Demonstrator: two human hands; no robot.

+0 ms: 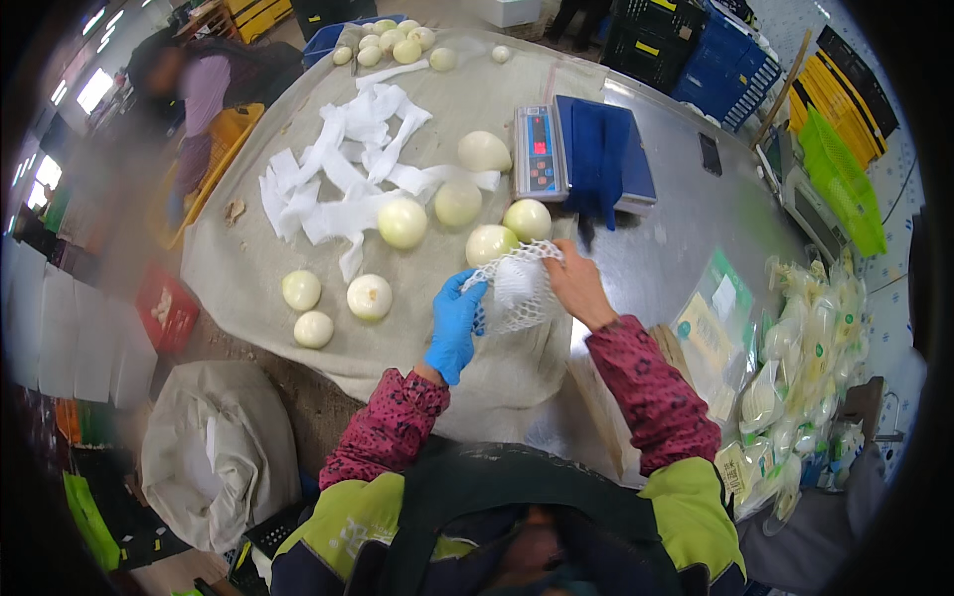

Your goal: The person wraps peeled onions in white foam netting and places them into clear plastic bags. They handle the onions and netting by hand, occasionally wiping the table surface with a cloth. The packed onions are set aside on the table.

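My left hand [455, 320], in a blue glove, and my bare right hand [577, 283] stretch a white foam net sleeve [525, 314] between them. A white piece [516, 281], its material unclear, shows within the net. Just beyond the net lie two peeled onions [491, 246], side by side. Several more onions [402, 223] sit on the cloth-covered table, some near the middle, some at the left. White foam net strips [350, 186] are heaped behind them. A digital scale [542, 153] with a dark blue cloth [596, 149] over its platform stands beyond my right hand.
A pile of onions [406, 51] and a blue crate lie at the far edge. A phone [710, 154] rests on the metal tabletop [671, 216]. Bagged produce [812, 343] hangs at the right. A sack [223, 447] stands lower left; a person [205, 89] bends over a yellow crate [231, 141].
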